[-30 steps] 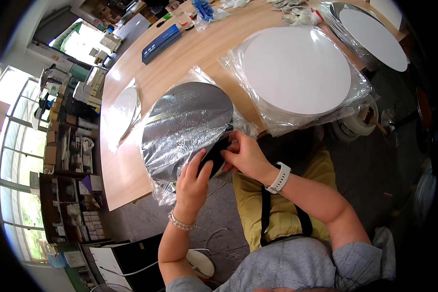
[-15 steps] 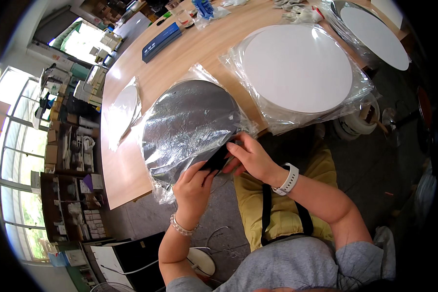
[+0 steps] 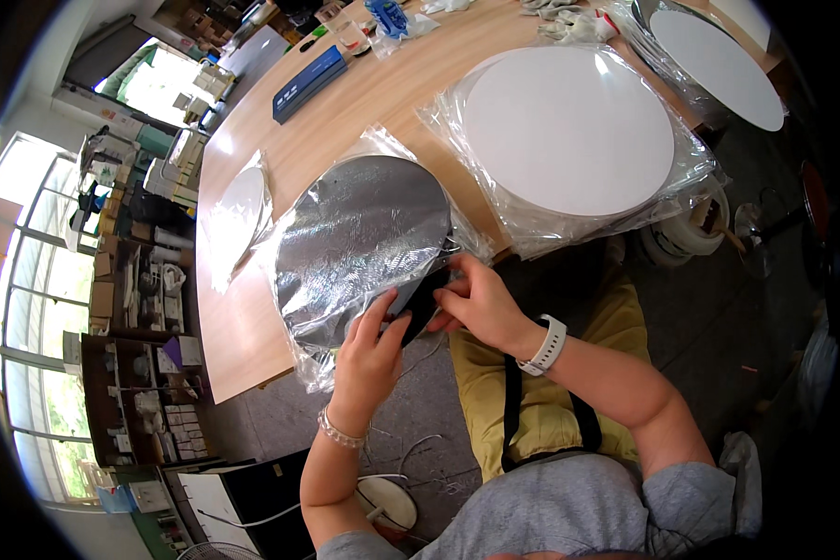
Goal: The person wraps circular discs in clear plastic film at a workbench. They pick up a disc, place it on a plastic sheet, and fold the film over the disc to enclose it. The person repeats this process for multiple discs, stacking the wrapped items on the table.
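A dark grey round disc [image 3: 364,210] lies on the table in a clear plastic bag [image 3: 378,140], close to the table's near edge. At the disc's near right rim shows a thin black flexible piece [image 3: 424,303]; whether it belongs to the disc I cannot tell. My left hand [image 3: 369,359] grips this black piece at its lower left, the forefinger stretched along the disc's rim. Closed in a pinch, my right hand [image 3: 476,301] holds the black piece at its upper right end. Its fingertips are partly hidden.
Right of the disc, a large white round disc [image 3: 569,131] lies on clear plastic wrap. Another white disc [image 3: 717,70] overhangs the table's far right. A smaller wrapped disc [image 3: 239,215] lies at left. Beyond are a blue box [image 3: 310,84] and gloves [image 3: 577,24].
My left hand has shifted slightly up and right, its forefinger now on the disc's rim. More of the black piece shows between my hands. The right hand has barely moved.
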The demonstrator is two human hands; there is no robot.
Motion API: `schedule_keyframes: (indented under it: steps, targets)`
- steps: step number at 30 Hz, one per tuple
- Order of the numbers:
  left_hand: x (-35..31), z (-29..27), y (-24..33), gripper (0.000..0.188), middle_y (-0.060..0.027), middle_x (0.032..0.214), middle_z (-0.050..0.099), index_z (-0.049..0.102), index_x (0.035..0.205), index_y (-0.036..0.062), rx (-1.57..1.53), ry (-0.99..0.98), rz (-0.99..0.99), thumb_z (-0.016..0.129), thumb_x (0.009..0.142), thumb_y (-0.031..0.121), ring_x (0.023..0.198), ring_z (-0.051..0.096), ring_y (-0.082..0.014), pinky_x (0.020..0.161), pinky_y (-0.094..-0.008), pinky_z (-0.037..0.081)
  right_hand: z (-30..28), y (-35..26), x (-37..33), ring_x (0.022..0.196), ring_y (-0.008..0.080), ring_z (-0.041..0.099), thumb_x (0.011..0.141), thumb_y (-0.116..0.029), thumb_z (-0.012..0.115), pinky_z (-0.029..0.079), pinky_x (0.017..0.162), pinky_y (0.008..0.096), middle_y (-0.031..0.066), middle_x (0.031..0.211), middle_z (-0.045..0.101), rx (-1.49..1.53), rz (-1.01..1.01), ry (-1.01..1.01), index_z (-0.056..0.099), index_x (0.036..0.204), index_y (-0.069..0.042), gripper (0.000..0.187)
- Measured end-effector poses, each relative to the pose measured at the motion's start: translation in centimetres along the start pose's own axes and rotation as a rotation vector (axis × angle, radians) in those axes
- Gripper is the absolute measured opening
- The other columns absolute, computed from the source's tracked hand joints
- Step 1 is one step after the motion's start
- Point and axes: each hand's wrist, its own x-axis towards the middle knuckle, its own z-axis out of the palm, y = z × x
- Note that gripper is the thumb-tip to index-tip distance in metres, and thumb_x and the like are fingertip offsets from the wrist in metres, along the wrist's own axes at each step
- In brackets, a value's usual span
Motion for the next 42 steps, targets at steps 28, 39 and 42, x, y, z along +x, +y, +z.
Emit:
schedule_keyframes:
  steps: [28, 39, 42]
  targets:
    - [0.2, 0.1, -0.3, 0.024, -0.0130, 0.128, 0.054, 0.065, 0.095, 0.0042, 0.111, 0.030, 0.064, 0.064, 0.073, -0.004, 0.085, 0.063, -0.0234, 0.068, -0.0319, 0.054, -0.4, 0.3, -0.1, 0.073, 0.0213, 0.069, 0.092, -0.004, 0.052, 0.054, 0.058, 0.0263, 0.0133, 0.091, 0.064, 0.011, -0.016, 0.000, 0.040, 0.120, 0.004, 0.032]
    - [0.1, 0.5, 1.0, 0.009, -0.0013, 0.107, 0.064, 0.067, 0.085, 0.0051, 0.077, 0.105, -0.046, 0.068, 0.075, 0.005, 0.078, 0.062, -0.0179, 0.062, -0.0301, 0.052, -0.6, -0.1, -0.3, 0.078, 0.0207, 0.069, 0.096, -0.017, 0.046, 0.052, 0.061, 0.0256, 0.0112, 0.098, 0.063, 0.069, 0.029, -0.036, 0.041, 0.121, -0.002, 0.030]
    - [0.4, 0.2, 1.1, 0.009, -0.0024, 0.101, 0.066, 0.067, 0.081, 0.0047, -0.014, 0.159, -0.117, 0.072, 0.073, 0.006, 0.077, 0.064, -0.0186, 0.062, -0.0304, 0.052, -0.8, 0.0, -0.1, 0.078, 0.0206, 0.069, 0.098, -0.023, 0.044, 0.052, 0.062, 0.0254, 0.0110, 0.100, 0.062, 0.080, 0.027, -0.053, 0.041, 0.122, -0.002, 0.032]
